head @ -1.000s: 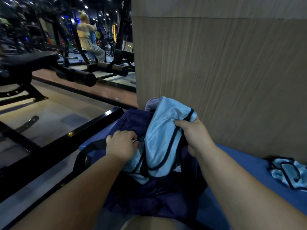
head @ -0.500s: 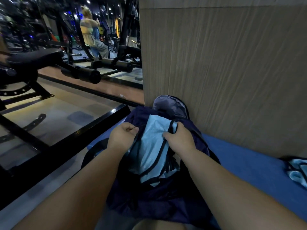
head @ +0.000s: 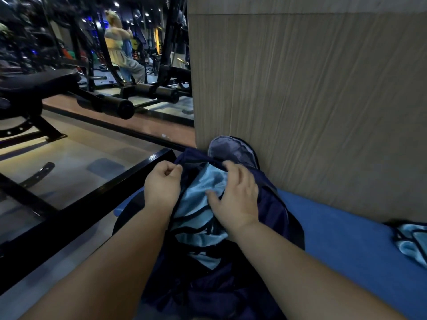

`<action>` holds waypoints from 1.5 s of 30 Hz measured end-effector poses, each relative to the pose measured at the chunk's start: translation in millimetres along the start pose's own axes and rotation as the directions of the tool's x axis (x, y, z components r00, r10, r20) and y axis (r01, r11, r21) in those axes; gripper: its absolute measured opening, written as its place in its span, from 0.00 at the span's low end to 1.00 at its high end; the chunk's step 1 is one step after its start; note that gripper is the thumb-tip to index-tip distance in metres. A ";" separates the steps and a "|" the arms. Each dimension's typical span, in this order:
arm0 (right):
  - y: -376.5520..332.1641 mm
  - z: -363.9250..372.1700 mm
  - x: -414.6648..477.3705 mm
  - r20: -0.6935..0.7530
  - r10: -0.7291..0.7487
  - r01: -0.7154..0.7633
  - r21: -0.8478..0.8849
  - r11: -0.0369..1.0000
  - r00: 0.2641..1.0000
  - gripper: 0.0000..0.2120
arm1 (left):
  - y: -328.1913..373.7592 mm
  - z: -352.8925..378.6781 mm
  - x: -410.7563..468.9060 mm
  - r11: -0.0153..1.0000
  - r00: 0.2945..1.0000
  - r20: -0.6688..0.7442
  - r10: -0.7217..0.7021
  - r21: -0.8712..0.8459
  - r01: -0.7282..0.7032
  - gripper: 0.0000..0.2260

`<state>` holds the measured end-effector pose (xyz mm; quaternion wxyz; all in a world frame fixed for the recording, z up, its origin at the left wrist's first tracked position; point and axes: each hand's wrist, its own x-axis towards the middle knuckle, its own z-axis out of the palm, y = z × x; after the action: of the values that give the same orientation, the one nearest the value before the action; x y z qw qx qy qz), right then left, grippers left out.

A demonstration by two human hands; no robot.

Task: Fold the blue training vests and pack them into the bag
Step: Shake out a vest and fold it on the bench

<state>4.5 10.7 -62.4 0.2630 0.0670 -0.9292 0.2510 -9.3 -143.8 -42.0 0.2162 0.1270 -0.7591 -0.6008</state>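
A dark navy bag (head: pixel 275 211) lies open on the blue mat, its grey-lined flap (head: pixel 231 148) leaning on the wooden panel. Light blue training vests with black trim (head: pixel 198 204) fill the opening. My left hand (head: pixel 163 184) grips the bag's left rim, fingers curled around the edge. My right hand (head: pixel 235 199) lies on top of the vests, its fingers curled over the cloth at the bag's far rim and the thumb pressing on the blue fabric. Another blue vest (head: pixel 413 243) lies crumpled at the right edge of the mat.
The blue mat (head: pixel 342 227) runs to the right along a tall wooden panel (head: pixel 300 100). A black metal frame bar (head: pixel 92 199) borders the mat on the left. Gym benches and machines (head: pixel 46 88) stand beyond, with a person (head: pixel 120 49) exercising far back.
The vest, held high above the bag a second ago, has gone down into the opening. My right hand followed it down onto the cloth. My left hand shifted to the bag's rim.
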 end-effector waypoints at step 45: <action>78.3 -27.8 -43.7 0.473 0.548 -0.525 0.848 -0.073 0.689 0.12 | -42.5 50.4 -40.0 0.431 0.758 0.646 0.095 0.659 -0.616 0.22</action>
<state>34.3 92.1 -98.5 0.0477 -0.1605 -0.5016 0.8488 -1.5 -92.9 -99.4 0.0410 -0.1226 -0.9866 -0.0999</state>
